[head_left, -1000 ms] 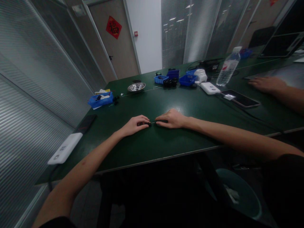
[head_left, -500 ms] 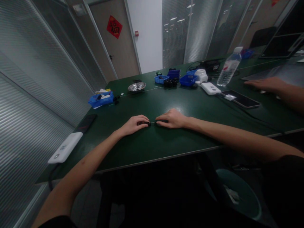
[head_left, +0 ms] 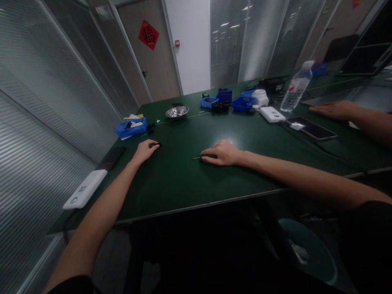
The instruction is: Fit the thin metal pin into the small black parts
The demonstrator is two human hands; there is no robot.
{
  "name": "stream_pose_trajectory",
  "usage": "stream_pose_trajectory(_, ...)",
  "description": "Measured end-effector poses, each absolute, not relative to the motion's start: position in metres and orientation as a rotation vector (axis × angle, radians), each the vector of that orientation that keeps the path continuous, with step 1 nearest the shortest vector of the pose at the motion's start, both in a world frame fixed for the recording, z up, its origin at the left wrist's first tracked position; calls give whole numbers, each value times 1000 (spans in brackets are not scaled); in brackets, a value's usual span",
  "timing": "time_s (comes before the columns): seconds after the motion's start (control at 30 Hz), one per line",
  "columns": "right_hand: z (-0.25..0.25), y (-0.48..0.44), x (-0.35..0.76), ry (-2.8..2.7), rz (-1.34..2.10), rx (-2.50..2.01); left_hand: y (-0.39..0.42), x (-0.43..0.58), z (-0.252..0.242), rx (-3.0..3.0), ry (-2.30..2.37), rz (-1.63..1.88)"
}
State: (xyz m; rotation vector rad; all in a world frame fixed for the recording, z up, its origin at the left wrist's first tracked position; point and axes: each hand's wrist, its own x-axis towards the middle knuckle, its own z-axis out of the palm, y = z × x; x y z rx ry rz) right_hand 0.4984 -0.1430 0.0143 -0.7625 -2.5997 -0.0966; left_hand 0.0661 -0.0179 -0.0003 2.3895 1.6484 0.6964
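My right hand (head_left: pixel 223 153) rests on the green table (head_left: pixel 177 179), its fingers closed round a dark-handled tool (head_left: pixel 210 156) whose thin metal shaft points left. To the left, my left hand (head_left: pixel 146 150) pinches a small black piece (head_left: pixel 158 144) at its fingertips. Behind that hand lie several small black parts (head_left: pixel 150 127), beside a blue tray (head_left: pixel 131 127) with mixed items in it. The two hands are well apart.
A metal bowl (head_left: pixel 177 113), small blue bins (head_left: pixel 243 103), a water bottle (head_left: pixel 297 87), a white power bank (head_left: pixel 272 114) and a phone (head_left: pixel 312 128) stand farther back. Another person's hand (head_left: pixel 333 110) is at the right. A second power bank (head_left: pixel 85 188) lies left.
My left hand has moved left and away from the tool's tip with the black piece, baring the metal shaft. My right hand has stayed put. The other person's hand shifted slightly left.
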Motion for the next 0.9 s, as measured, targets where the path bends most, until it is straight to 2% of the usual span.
stream_pose_trajectory(0.13, 14, -142, 499, -2606, -94, -757, -6, 29, 1, 2178, 2056, 675)
stream_pose_trajectory(0.23, 13, -142, 499, -2599, -94, -758, -6, 16, 4, 2026, 2196, 735)
stream_pose_trajectory(0.47, 13, -142, 499, -2604, -75, -756, -5, 11, 3, 1944, 2275, 846)
stream_pose_trajectory(0.9, 13, -142, 499, -2608, -82, -768, 0, 5, -3, 2154, 2280, 772)
